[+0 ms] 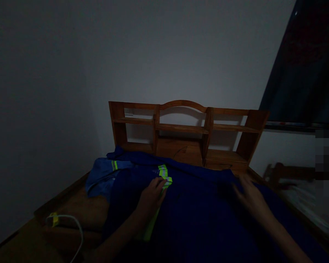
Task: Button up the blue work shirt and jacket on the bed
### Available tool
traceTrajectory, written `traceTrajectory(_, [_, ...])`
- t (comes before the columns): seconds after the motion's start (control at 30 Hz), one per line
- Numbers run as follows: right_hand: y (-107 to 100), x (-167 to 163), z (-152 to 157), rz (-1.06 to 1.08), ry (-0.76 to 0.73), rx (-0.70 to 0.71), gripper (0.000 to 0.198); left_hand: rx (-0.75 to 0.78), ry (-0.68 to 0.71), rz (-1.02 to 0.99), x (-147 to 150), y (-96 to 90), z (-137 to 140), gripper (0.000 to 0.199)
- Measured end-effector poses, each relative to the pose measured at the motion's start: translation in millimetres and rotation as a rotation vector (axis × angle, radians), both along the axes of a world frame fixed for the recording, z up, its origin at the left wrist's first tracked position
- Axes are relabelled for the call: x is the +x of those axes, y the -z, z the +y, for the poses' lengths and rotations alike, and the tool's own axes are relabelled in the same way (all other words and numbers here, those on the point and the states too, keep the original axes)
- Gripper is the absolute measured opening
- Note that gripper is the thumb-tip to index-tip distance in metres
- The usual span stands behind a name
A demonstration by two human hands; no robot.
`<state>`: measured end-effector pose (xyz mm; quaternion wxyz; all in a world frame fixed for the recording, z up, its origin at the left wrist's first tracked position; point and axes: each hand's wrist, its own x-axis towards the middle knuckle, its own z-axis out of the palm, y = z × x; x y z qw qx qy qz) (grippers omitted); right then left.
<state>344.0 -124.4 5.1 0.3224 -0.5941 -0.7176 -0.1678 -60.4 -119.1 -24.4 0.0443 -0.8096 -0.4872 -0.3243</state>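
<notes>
A dark blue garment (186, 208) with yellow-green and silver reflective strips is spread over a bed. My left hand (152, 193) rests on it, thumb and fingers closed at a reflective strip (162, 171). A longer yellow-green band (151, 226) runs below that wrist. To the right, my right hand (249, 195) is over the blue cloth with thumb and fingers apart, somewhat blurred, and nothing shows in it. A lighter blue garment (100, 179) with its own reflective band lies bunched at the left. Dim light hides the folds of the dark cloth.
Behind the cloth stands a wooden headboard (182, 128) with open shelves, against a pale wall (153, 54). A white cable (78, 223) with a yellow piece (54, 219) lies at the bed's left edge. A dark curtain (304, 73) hangs at the right.
</notes>
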Motion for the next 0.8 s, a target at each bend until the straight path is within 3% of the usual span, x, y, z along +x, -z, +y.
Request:
traceTrajectory(0.07, [-19.3,-74.4,0.5,0.006,-0.221,-0.128,0.03,0.022,-0.025,-0.05,-13.1,-15.3,19.9,0.032])
traceTrajectory(0.17, [-30.3,-167.5,5.1,0.013,-0.469,-0.189,0.029,-0.042,-0.001,-0.065,-45.9,-23.9,49.0,0.025])
traceTrajectory(0.3, [-8.9,-235.8,32.0,-0.026,-0.633,-0.193,0.033,-0.274,0.146,0.017,-87.7,-14.0,67.3,0.027])
traceTrajectory(0.47, [39.5,-249.2,70.9,0.078,-0.707,-0.307,0.036,-0.298,0.083,0.122,-98.7,4.3,59.5,0.031])
traceTrajectory(0.57, [50.5,-234.9,84.4,0.217,-0.728,-0.388,0.046,-0.246,0.064,0.214,-92.8,5.6,58.3,0.021])
traceTrajectory(0.67, [49.0,-218.9,93.7,0.288,-0.757,-0.44,0.051,-0.145,0.024,0.316,-87.7,-5.4,65.6,0.02])
traceTrajectory(0.8, [46.1,-211.0,101.2,0.353,-0.738,-0.419,0.045,0.137,-0.002,0.4,-74.9,-38.3,83.9,0.025])
